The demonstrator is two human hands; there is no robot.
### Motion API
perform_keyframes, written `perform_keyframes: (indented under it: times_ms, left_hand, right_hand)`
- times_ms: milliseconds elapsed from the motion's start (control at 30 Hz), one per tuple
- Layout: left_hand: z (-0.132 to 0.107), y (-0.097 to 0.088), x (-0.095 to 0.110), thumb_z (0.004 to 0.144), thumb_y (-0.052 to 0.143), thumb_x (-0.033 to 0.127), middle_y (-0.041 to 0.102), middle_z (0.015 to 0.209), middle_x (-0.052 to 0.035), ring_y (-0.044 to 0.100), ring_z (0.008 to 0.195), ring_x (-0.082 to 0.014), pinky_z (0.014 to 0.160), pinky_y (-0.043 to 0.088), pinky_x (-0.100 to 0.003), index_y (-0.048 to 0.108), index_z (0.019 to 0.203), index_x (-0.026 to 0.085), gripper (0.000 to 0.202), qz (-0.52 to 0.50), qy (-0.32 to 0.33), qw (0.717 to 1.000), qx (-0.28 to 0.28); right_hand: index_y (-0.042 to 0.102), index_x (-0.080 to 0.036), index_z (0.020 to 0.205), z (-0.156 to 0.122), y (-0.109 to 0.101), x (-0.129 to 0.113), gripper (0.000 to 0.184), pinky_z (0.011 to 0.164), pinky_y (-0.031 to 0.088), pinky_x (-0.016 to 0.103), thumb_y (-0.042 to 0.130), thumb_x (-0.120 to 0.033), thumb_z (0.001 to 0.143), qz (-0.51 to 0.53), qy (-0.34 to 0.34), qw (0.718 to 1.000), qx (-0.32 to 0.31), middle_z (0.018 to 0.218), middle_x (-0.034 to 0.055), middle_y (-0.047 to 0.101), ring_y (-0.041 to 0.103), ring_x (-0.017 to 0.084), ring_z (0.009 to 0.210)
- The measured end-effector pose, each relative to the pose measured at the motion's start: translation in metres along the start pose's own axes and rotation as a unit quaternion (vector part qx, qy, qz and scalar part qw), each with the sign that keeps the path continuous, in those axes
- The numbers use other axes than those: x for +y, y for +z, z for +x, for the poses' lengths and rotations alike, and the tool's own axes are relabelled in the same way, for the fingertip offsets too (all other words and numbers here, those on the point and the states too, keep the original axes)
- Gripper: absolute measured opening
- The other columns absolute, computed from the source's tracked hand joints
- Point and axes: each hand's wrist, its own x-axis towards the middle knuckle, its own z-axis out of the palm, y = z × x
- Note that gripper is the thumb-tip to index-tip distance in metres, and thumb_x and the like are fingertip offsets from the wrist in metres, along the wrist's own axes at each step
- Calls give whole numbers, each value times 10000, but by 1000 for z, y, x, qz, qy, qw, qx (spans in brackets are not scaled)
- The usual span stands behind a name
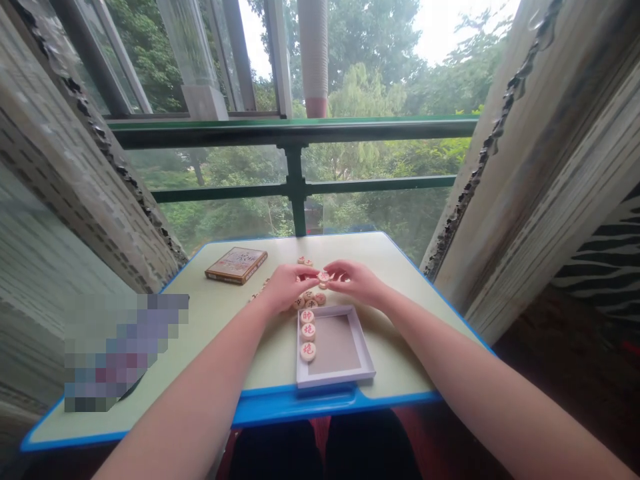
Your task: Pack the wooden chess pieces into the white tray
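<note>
Between the fingertips of both hands, above the table, is a round xiangqi piece (323,275) with a red character on its face. My left hand (287,287) pinches it from the left, while my right hand (356,280) has its fingers curled against the right side. Below them lie loose xiangqi pieces (311,304), several with dark or red characters, partly hidden by my left hand. Nearer to me is an open white box tray (367,375). Three red-marked pieces (308,332) lie in a column along its left wall.
A flat patterned box (237,265) lies at the far left of the light green table (210,353), which has a blue rim. At the left edge is a blurred-out object (127,353). Curtains (475,167) flank the table, with a green railing (300,133) behind it.
</note>
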Motion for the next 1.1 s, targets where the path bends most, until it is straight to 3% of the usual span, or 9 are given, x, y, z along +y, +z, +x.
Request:
perform_keyframes:
  times_ms: [667,1100]
  left_hand:
    - [-9,-11,15,695,630,363,703,789,-14,543,622,-118,583,433,-214,719,899,184,286,-1,8,1000,-22]
    - [-39,-17,43,714,621,372,709,796,-33,590,649,-136,601,459,-224,709,908,172,292,-12,14,996,84]
  right_hand:
    - [696,-168,821,-3,-4,-9,285,588,403,239,678,-402,659,-24,-21,999,14,737,26,654,518,108,634]
    - [682,-147,946,-21,-5,-45,337,664,468,269,662,-358,683,85,-5,996,-1,870,74,690,593,136,712]
